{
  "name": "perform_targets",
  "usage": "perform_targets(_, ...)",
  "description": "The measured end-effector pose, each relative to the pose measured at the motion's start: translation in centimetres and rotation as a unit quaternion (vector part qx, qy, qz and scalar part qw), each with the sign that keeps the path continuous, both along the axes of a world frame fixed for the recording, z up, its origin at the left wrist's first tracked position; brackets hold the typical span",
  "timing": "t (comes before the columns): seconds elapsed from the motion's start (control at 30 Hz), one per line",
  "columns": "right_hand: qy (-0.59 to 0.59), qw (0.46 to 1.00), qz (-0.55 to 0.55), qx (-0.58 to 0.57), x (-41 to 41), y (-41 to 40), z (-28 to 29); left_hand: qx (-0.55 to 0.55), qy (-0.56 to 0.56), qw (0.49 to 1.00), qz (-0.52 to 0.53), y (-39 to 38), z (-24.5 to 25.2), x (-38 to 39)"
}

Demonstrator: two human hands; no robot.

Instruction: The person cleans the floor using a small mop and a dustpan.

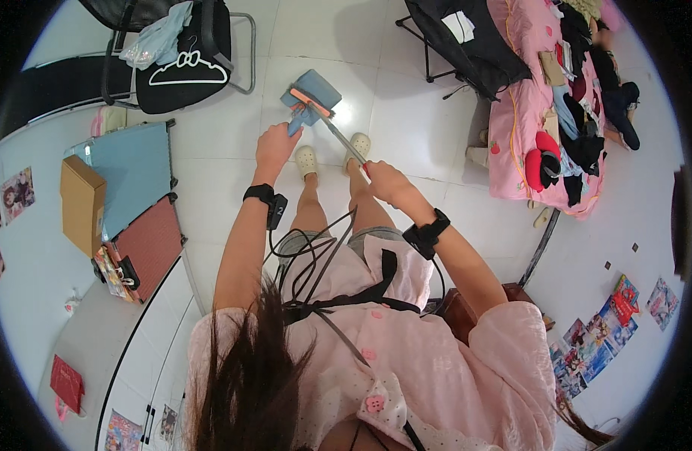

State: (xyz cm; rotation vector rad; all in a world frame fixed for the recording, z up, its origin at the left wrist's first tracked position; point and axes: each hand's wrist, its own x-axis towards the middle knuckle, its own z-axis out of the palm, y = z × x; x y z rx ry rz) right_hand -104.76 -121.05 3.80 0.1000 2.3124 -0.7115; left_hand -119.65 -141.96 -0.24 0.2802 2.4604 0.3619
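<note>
My left hand (277, 147) grips the handle of a blue-grey dustpan (322, 90), which is held out over the tiled floor in front of my feet. My right hand (388, 182) is closed around the stick of a small broom (346, 142) with a grey metal shaft and a red part near my fingers. The broom's orange head (311, 102) lies over the dustpan, its dark bristles mostly hidden. Whether the bristles touch the pan, I cannot tell. Black straps and cables hang from both wrists.
Left are a black chair (182, 96) with white hangers, a blue suitcase (131, 169), a red suitcase (148, 242) and a cardboard box (82, 206). At the right stand a black folding chair (464, 45) and a pink-covered bed (503, 175) piled with clothes. A person sits beyond it.
</note>
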Motion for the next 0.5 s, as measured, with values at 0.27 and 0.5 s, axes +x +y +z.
perform_targets(0.27,-0.122,0.986,-0.096,-0.068,0.0,0.7,4.4,0.011,0.029,1.000,-0.001,-0.3,-0.2,-0.4)
perform_targets(0.5,-0.166,0.973,-0.127,-0.098,-0.3,1.7,5.5,-0.008,0.043,0.999,-0.001,-0.7,0.1,-1.4)
